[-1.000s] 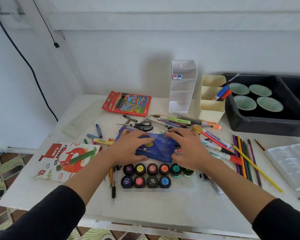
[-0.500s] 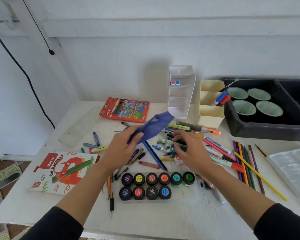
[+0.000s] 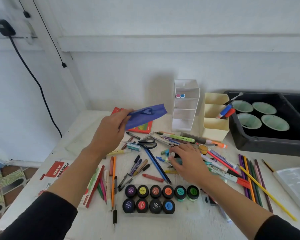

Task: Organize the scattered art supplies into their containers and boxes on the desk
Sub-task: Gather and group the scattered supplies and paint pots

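Note:
My left hand [image 3: 109,131] holds a flat blue translucent pouch [image 3: 145,115] up in the air, above the red coloured-pencil box [image 3: 142,126]. My right hand [image 3: 187,161] rests fingers-down on a heap of small items in the middle of the desk: a small white piece and teal bits lie under its fingertips, but whether they are gripped I cannot tell. Black scissors [image 3: 146,143], a blue pencil [image 3: 156,164], a red crayon [image 3: 152,177] and loose pens lie scattered between my hands. A tray of paint pots [image 3: 160,198] sits at the front.
A white tiered organizer [image 3: 184,108] and a cream divided holder [image 3: 215,118] with markers stand at the back. A black tray [image 3: 267,144] with green cups is on the right. Coloured pencils [image 3: 249,179] lie right, an oil pastels box [image 3: 59,172] left, a clear palette [image 3: 296,184] far right.
My left hand has lifted the blue pouch off the heap and carried it up and back. My right hand stayed low on the small items that the pouch had covered.

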